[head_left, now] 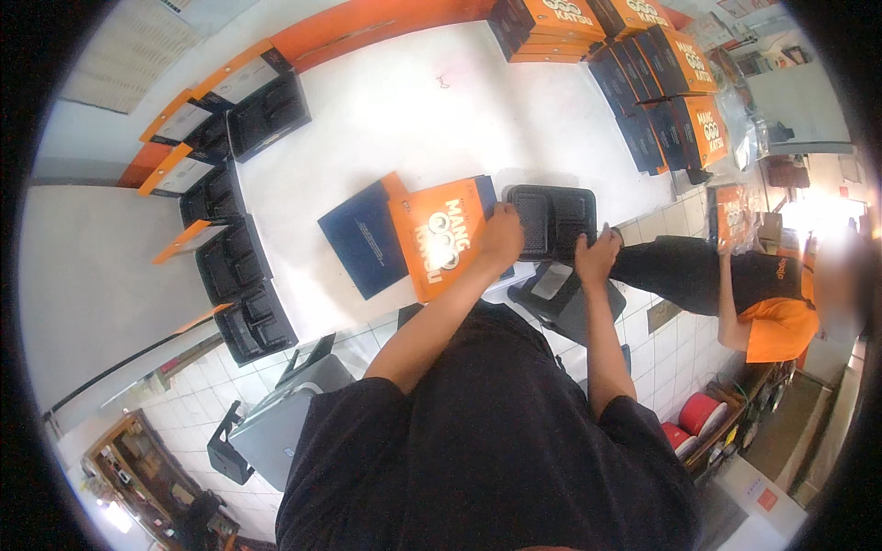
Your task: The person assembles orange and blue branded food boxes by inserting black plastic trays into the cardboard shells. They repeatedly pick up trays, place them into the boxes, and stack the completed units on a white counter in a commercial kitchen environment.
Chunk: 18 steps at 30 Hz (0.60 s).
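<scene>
A black plastic compartment food tray (549,207) is at the near right edge of the white table, in front of me. My right hand (599,255) pinches its near right corner, thumb and fingers closed on the rim. My left hand (501,237) has its fingers curled at the tray's left edge. Directly left of that hand lies an orange and navy cardboard sleeve (427,230), and my left forearm passes over its near corner. A navy cardboard panel (366,239) shows at the sleeve's left.
Several black trays (234,262) with orange-edged sleeves line the table's left side. Stacked orange and navy cartons (675,69) stand at the far right. A co-worker (753,294) in orange and black holds a wrapped orange package (732,220). A dark chair (570,298) stands by the near edge.
</scene>
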{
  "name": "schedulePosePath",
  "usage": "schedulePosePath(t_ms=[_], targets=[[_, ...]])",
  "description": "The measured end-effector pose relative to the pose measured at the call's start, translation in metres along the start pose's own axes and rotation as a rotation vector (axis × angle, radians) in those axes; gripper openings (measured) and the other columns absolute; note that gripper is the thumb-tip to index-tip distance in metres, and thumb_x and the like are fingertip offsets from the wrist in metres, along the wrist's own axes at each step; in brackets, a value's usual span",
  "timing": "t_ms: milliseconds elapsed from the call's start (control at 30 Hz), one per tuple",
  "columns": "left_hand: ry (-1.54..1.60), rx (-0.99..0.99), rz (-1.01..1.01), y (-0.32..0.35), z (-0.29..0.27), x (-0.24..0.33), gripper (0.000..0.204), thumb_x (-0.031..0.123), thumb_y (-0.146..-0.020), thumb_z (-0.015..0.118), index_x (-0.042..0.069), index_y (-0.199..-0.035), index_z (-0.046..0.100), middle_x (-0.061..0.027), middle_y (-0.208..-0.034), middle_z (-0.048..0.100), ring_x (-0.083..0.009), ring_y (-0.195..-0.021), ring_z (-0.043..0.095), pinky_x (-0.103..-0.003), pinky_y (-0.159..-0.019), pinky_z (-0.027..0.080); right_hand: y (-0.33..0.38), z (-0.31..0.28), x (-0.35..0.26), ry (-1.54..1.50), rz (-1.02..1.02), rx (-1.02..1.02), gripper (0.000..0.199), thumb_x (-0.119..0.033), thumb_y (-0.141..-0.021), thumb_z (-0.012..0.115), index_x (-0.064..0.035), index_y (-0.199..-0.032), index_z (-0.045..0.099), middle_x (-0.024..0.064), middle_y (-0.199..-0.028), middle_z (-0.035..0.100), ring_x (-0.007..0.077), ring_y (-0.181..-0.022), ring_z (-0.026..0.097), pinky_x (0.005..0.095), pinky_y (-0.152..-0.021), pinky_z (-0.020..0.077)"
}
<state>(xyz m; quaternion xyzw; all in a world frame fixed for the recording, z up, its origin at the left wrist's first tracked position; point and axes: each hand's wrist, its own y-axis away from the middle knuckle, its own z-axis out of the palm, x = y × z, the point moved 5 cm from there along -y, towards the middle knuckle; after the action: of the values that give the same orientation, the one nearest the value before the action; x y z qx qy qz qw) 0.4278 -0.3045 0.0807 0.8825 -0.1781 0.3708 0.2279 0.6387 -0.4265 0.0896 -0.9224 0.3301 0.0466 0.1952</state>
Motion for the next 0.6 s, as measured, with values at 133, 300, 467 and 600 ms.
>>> schedulePosePath(t_ms=[133, 300, 467, 600], targets=[[-0.036, 0.026, -0.105, 0.001, 0.004, 0.009, 0.037, 0.014, -0.092, 0.066, -0.006, -0.122, 0.056, -0.0267, -0.125, 0.057, -0.0450, -0.102, 0.067, -0.053, -0.088, 0.055, -0.007, 0.031, 0.040, -0.104, 0.060, -0.400, 0.048, -0.024, -0.091, 0.069, 0.0027, -0.130, 0.062, 0.0266, -0.115, 0.062, 0.0435, -0.114, 0.058, 0.0477, -0.100, 0.0455], [-0.198, 0.017, -0.082, -0.006, 0.012, 0.014, 0.033, 0.013, -0.096, 0.058, -0.007, -0.122, 0.058, -0.0271, -0.120, 0.061, -0.0432, -0.096, 0.070, -0.051, -0.085, 0.058, -0.009, 0.014, 0.030, -0.180, 0.085, -0.429, 0.043, -0.022, -0.089, 0.069, 0.0035, -0.123, 0.065, 0.0249, -0.109, 0.065, 0.0423, -0.109, 0.062, 0.0480, -0.097, 0.0478], [-0.361, 0.139, -0.023, -0.013, 0.009, 0.031, 0.025, 0.008, -0.096, 0.054, -0.008, -0.113, 0.063, -0.0251, -0.101, 0.069, -0.0384, -0.084, 0.074, -0.046, -0.071, 0.062, -0.009, 0.013, 0.030, -0.207, -0.006, -0.410, 0.036, -0.020, -0.086, 0.070, 0.0016, -0.114, 0.067, 0.0224, -0.104, 0.067, 0.0416, -0.101, 0.064, 0.0490, -0.091, 0.0498], [-0.510, 0.169, 0.045, -0.024, 0.007, 0.037, 0.024, 0.005, -0.093, 0.056, -0.010, -0.110, 0.065, -0.0202, -0.085, 0.072, -0.0346, -0.077, 0.075, -0.043, -0.063, 0.062, -0.016, 0.015, 0.036, -0.201, 0.017, -0.494, 0.036, -0.020, -0.087, 0.069, 0.0040, -0.114, 0.068, 0.0245, -0.107, 0.068, 0.0405, -0.103, 0.066, 0.0476, -0.091, 0.0509]])
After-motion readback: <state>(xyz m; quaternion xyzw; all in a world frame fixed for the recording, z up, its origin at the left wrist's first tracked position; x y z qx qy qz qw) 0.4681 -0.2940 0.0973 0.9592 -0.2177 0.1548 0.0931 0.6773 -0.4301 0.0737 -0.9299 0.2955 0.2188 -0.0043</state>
